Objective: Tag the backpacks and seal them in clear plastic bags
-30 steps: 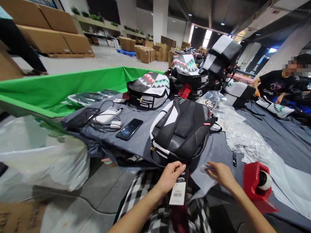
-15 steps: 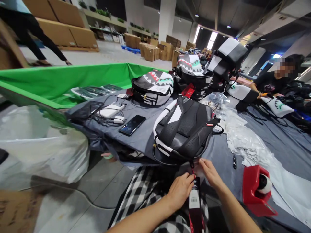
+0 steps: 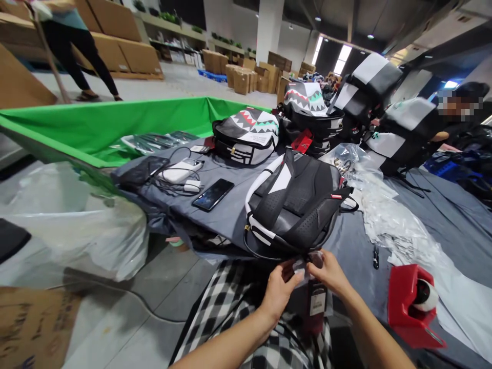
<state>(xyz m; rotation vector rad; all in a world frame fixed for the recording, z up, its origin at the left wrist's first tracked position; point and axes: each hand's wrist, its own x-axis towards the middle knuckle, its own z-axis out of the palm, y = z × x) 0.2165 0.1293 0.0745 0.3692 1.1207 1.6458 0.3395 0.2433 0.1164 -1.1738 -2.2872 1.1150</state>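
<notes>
A black and white backpack (image 3: 295,200) lies with its straps up at the table's front edge. Just below it, my left hand (image 3: 280,289) and my right hand (image 3: 333,274) face each other, fingers pinched on a small clear plastic piece (image 3: 300,265). It looks like a thin bag, though its full shape is hidden by the fingers. Under my right hand hangs a dark tag (image 3: 317,301) with a white barcode label, in front of my checkered clothing (image 3: 230,307). The upper end of the tag is covered by my fingers.
A red tape dispenser (image 3: 409,302) stands at right, near a small black tool (image 3: 375,256) and clear plastic bags (image 3: 407,230). A phone (image 3: 213,195) and a white charger (image 3: 180,170) with cables lie left. More backpacks (image 3: 248,134) sit behind; a person (image 3: 461,105) is far right.
My left hand has let go of the tag's red cord and risen to the clear plastic. Both hands now pinch it, and the tag has shifted slightly right. A dark backpack now stands before the co-worker.
</notes>
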